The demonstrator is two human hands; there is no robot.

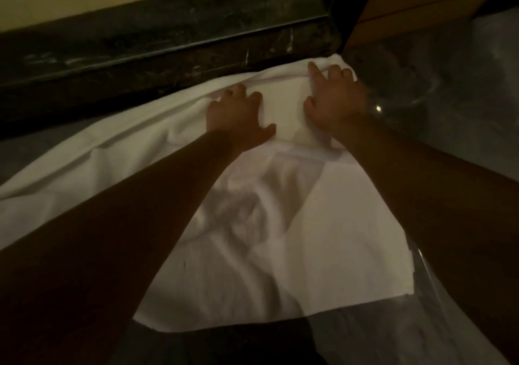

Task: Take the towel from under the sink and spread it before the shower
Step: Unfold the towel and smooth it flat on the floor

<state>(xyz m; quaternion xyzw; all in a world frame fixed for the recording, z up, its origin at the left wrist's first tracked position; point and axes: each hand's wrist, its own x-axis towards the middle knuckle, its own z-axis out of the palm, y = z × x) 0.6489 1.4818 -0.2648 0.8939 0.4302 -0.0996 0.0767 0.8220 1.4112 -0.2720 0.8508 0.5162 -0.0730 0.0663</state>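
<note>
**Both hands pressed on the white towel by the dark step**

Far left of the hands, the white towel (280, 238) trails off in loose folds over the grey floor (463, 83). The left hand (236, 117) lies on it with fingers curled into a ridge of cloth, bunching rather than clearly pinching it. Just beside, the right hand (334, 100) rests flat, fingers spread, index stretched to the towel's far corner. Beyond both sets of fingertips runs the dark marble threshold (168, 47), the towel's edge touching it. Nearer the person, behind the wrists, the cloth lies rumpled.
</note>
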